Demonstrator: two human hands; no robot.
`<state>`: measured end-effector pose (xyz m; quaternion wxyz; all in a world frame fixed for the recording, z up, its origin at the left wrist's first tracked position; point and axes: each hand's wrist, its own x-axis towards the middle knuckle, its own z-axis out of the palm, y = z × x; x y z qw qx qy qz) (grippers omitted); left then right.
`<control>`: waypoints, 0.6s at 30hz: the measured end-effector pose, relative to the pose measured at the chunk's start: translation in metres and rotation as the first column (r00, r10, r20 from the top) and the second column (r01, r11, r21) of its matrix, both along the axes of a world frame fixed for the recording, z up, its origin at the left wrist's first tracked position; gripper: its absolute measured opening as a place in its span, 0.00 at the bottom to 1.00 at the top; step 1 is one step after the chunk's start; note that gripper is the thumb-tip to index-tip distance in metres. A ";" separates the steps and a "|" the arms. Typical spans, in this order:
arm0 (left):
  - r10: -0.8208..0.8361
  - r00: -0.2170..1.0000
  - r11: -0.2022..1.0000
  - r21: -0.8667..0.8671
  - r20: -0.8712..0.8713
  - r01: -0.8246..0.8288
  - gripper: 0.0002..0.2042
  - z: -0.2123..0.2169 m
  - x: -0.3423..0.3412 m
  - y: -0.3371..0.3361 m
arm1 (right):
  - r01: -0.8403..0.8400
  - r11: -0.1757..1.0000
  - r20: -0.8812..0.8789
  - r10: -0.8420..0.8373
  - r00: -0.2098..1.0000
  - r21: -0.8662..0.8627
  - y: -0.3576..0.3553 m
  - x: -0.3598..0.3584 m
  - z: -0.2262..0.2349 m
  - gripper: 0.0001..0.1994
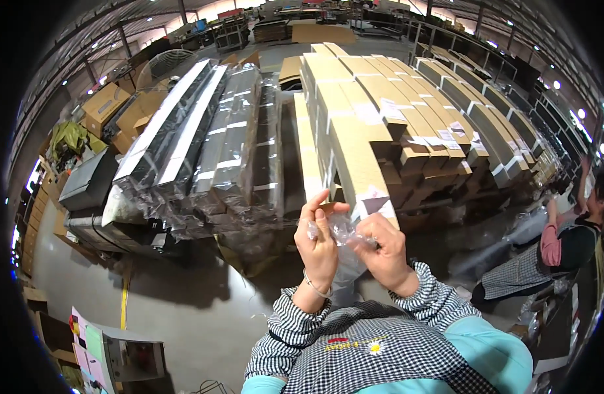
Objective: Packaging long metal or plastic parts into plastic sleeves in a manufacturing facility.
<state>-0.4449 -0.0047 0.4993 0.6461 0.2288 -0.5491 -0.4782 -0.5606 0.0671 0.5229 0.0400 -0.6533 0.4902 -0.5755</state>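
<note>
Small red and yellow lettering (344,346) runs across the chest of a checked apron (407,358) beside a white daisy emblem (375,347), its words too small to read with certainty. White labels (392,108) mark long brown cartons (348,98), and a pale label (373,199) sits on a carton end nearer the camera, their print illegible here

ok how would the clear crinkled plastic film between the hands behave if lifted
The clear crinkled plastic film is probably floppy, since it bunches at the fingers. It looks light, being thin and translucent. Glossy highlights suggest slipperiness.
</note>
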 end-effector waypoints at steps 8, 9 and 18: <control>-0.056 0.995 0.995 0.085 0.087 0.049 0.15 0.011 -0.024 0.013 | -0.194 0.976 0.166 0.177 0.970 0.095 -0.020 -0.066 -0.003 0.03; -0.057 0.994 0.996 0.080 0.096 0.050 0.15 0.009 -0.025 0.011 | -0.193 0.977 0.173 0.176 0.969 0.088 -0.023 -0.067 -0.002 0.03; -0.159 0.987 0.929 0.341 0.013 0.145 0.09 -0.005 -0.015 0.016 | -0.592 0.800 0.708 0.473 0.524 -0.096 -0.013 -0.062 -0.019 0.09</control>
